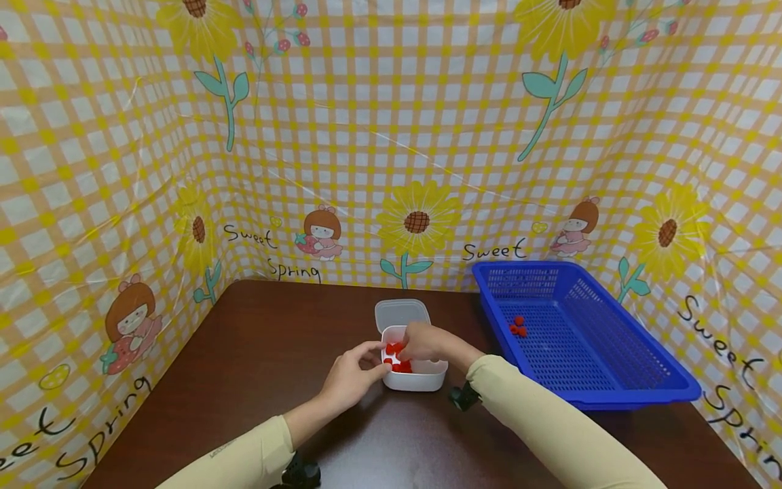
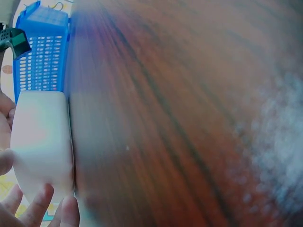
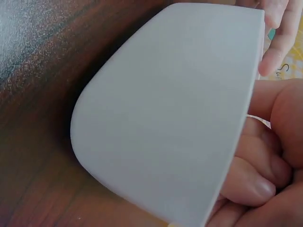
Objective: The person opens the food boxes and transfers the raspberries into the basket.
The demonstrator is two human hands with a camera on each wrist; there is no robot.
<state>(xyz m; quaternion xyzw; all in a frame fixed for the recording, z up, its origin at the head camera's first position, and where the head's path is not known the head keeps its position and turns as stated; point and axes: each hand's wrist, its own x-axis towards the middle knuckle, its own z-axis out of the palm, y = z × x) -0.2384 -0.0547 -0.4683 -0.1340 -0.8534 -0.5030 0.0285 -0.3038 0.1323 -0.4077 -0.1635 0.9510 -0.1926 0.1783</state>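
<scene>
A white plastic box (image 1: 415, 382) stands on the table, with several small red pieces (image 1: 400, 367) inside; their kind is too small to tell. My left hand (image 1: 349, 375) holds the box at its left end, thumb and forefinger at the rim. In the left wrist view, its fingers (image 2: 40, 205) rest against the box's end. My right hand (image 1: 424, 341) reaches down into the box from above. Some of its fingers (image 3: 251, 184) are curled in the right wrist view, but the wall hides the other tips, so whether they pinch a red piece cannot be seen.
The translucent lid (image 1: 401, 314) lies behind the box. At the right stands a blue slotted basket (image 1: 586, 353) with a few red pieces (image 1: 518, 329) near its left wall. The dark wooden table (image 1: 275, 339) is walled by a checked, flower-printed cloth (image 1: 366, 156).
</scene>
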